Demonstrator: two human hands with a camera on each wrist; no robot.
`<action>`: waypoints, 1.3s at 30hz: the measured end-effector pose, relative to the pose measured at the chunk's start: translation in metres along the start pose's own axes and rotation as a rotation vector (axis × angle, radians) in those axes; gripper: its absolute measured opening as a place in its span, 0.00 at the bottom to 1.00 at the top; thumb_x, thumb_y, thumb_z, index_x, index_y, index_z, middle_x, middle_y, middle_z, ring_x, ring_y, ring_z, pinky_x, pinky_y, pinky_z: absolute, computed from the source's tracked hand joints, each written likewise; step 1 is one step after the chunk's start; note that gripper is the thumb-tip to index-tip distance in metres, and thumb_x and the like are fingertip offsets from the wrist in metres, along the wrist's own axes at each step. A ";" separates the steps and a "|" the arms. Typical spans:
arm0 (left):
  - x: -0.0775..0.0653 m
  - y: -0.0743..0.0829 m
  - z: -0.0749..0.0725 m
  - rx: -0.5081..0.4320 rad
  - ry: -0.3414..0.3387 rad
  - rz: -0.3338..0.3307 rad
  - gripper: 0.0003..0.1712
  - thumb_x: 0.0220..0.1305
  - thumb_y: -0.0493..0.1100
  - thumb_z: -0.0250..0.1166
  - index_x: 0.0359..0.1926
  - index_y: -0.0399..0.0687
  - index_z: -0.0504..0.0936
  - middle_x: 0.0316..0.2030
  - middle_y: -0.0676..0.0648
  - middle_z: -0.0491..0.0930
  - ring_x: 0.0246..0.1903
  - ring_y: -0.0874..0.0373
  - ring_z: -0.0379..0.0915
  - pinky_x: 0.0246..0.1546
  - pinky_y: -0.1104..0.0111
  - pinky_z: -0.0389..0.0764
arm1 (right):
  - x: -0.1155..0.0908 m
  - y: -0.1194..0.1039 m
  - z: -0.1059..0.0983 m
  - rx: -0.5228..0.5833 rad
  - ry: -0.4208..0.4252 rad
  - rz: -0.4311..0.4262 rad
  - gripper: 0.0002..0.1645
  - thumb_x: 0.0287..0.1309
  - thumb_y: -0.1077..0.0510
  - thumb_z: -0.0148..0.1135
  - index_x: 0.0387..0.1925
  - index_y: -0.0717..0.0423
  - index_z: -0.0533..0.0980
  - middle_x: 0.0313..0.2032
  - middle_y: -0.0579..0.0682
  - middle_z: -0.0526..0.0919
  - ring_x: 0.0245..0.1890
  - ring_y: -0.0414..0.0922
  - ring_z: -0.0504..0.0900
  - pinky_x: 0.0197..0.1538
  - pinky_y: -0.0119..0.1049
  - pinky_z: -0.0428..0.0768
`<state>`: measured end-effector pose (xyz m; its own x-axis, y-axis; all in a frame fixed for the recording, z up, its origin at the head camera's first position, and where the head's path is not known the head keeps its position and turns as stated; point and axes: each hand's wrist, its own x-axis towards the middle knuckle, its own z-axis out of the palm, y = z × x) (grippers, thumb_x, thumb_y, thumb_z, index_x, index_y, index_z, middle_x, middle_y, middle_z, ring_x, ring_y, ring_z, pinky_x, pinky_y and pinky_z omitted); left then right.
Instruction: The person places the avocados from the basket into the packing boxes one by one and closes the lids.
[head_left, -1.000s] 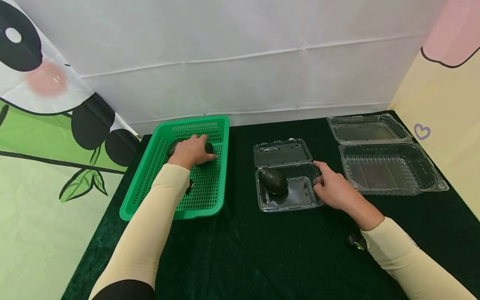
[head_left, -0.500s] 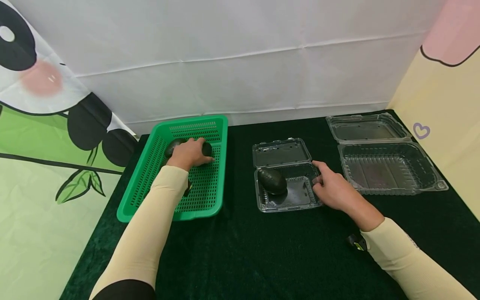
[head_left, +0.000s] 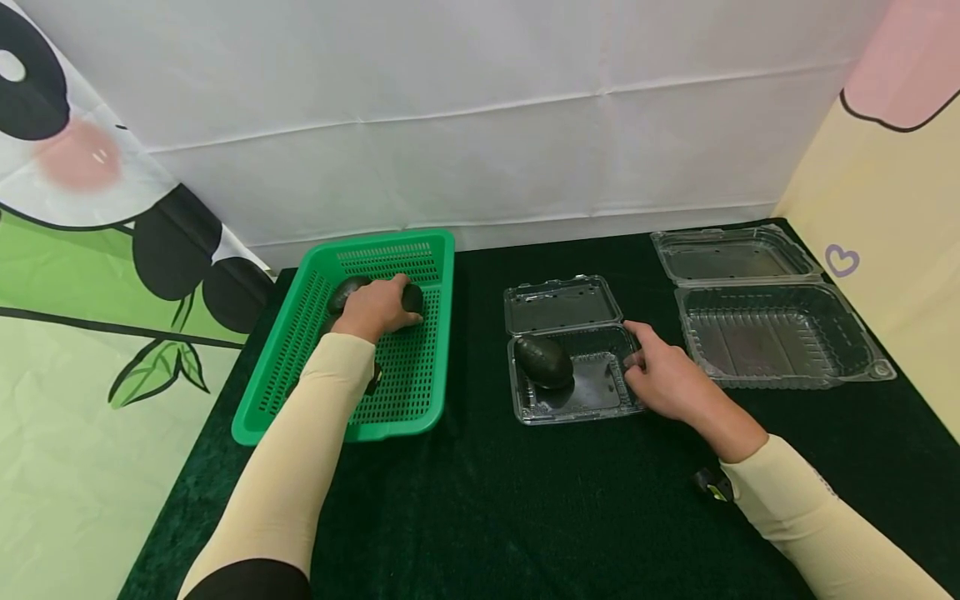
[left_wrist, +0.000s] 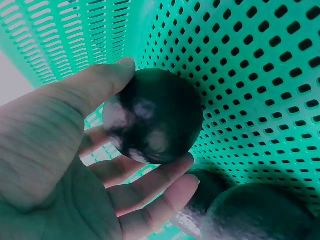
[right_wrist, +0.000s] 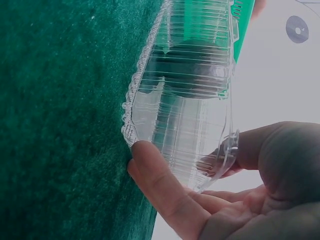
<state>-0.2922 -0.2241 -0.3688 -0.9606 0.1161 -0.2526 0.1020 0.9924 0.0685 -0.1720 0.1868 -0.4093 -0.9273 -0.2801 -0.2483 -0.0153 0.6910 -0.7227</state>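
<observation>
Fingers of your left hand point(head_left: 372, 310) have drawn in slightly inside the green basket point(head_left: 397, 428), while your right hand point(head_left: 663, 375) and the clear box point(head_left: 581, 413) stay put. Your left thumb and fingers curl round an avocado point(left_wrist: 155, 115) toward the basket's far right corner; its long axis is hard to tell, since it shows nearly round. Your right hand pinches the box's right edge. From your left grip, the box lies rightward, past the basket's right edge, another avocado point(head_left: 545, 362) at its left side.
</observation>
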 end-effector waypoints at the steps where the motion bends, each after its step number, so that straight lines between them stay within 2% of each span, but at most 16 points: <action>1: 0.000 0.000 0.000 -0.003 -0.001 0.000 0.44 0.69 0.53 0.69 0.76 0.39 0.61 0.62 0.28 0.75 0.58 0.31 0.74 0.58 0.39 0.73 | 0.000 0.000 0.000 -0.001 0.001 0.001 0.45 0.67 0.66 0.47 0.81 0.61 0.42 0.61 0.74 0.75 0.18 0.47 0.75 0.25 0.42 0.74; 8: 0.001 0.000 0.000 -0.001 -0.001 0.007 0.46 0.68 0.52 0.70 0.77 0.39 0.60 0.63 0.28 0.74 0.59 0.31 0.74 0.58 0.39 0.73 | 0.000 0.000 0.000 -0.007 0.005 0.011 0.46 0.68 0.66 0.48 0.81 0.61 0.42 0.61 0.73 0.75 0.19 0.47 0.76 0.26 0.42 0.75; 18: -0.004 0.000 -0.004 0.015 -0.034 0.010 0.45 0.71 0.52 0.68 0.78 0.39 0.59 0.64 0.28 0.73 0.59 0.31 0.73 0.60 0.39 0.72 | 0.000 0.000 0.000 -0.005 0.008 0.007 0.46 0.67 0.66 0.48 0.81 0.61 0.42 0.61 0.73 0.75 0.18 0.47 0.75 0.25 0.42 0.75; 25: -0.005 -0.002 -0.011 0.011 -0.029 0.008 0.44 0.70 0.53 0.68 0.77 0.40 0.60 0.63 0.28 0.74 0.59 0.30 0.73 0.58 0.39 0.73 | 0.000 0.000 0.001 0.012 0.004 -0.017 0.45 0.67 0.68 0.47 0.81 0.62 0.42 0.60 0.73 0.76 0.17 0.45 0.73 0.24 0.42 0.73; 34: -0.012 0.003 -0.027 0.005 0.019 0.011 0.42 0.71 0.53 0.67 0.76 0.41 0.60 0.57 0.30 0.77 0.51 0.33 0.76 0.49 0.43 0.78 | 0.000 0.000 0.001 0.013 0.002 -0.006 0.45 0.67 0.68 0.46 0.81 0.62 0.41 0.61 0.73 0.75 0.18 0.46 0.74 0.25 0.42 0.73; 39: -0.016 0.009 -0.037 0.000 0.088 0.045 0.42 0.69 0.52 0.68 0.76 0.42 0.61 0.56 0.31 0.77 0.47 0.35 0.77 0.47 0.44 0.78 | 0.000 0.001 0.001 0.015 0.002 -0.007 0.45 0.66 0.67 0.45 0.81 0.62 0.41 0.61 0.74 0.75 0.18 0.46 0.74 0.25 0.42 0.73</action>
<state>-0.2850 -0.2181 -0.3284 -0.9741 0.1563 -0.1635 0.1452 0.9863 0.0782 -0.1715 0.1867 -0.4111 -0.9281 -0.2834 -0.2415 -0.0165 0.6792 -0.7338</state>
